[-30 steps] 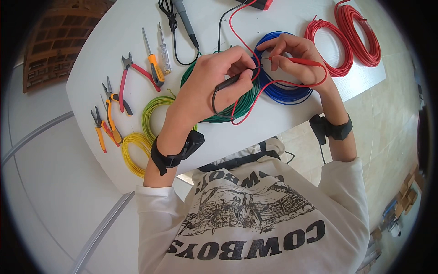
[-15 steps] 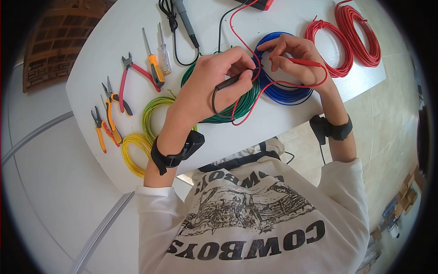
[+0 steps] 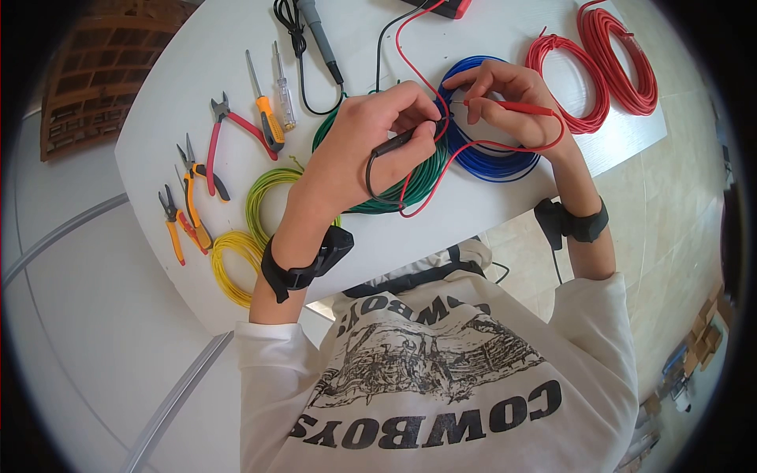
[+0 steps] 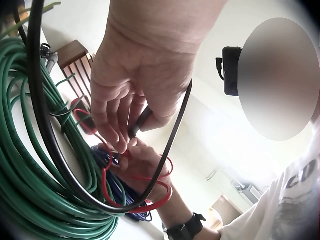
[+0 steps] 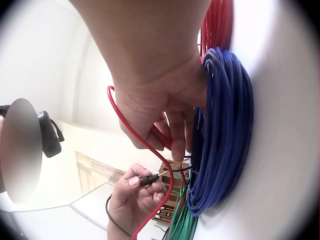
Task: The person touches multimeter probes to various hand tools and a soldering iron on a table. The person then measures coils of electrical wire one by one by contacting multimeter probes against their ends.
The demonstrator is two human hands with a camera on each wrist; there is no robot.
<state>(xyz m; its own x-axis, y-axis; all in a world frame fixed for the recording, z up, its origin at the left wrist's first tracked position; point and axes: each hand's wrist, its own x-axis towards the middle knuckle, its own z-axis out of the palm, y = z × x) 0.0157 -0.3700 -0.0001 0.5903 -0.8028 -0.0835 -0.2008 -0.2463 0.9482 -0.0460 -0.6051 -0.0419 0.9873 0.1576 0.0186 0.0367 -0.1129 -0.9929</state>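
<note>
My left hand (image 3: 359, 138) pinches a black test probe (image 3: 393, 143) between thumb and fingers, over a green wire coil (image 3: 418, 185). The right hand (image 3: 509, 91) grips a red test probe (image 3: 520, 106) above a blue wire coil (image 3: 493, 164). Both probe tips point toward each other beside the blue coil's left edge. In the right wrist view, the black probe (image 5: 149, 180) has its bare metal tip close to a thin blue wire end (image 5: 185, 169). Fingers partly hide the red probe (image 5: 161, 136) there. The red lead (image 3: 465, 146) loops loosely between the hands.
A red-and-black device (image 3: 453, 6) lies at the table's far edge. Left are a soldering iron (image 3: 319, 35), a screwdriver (image 3: 268, 118), cutters (image 3: 240, 126), pliers (image 3: 189, 177), and yellow-green (image 3: 256, 201) and yellow coils (image 3: 229, 256). Red coils (image 3: 595, 102) lie right.
</note>
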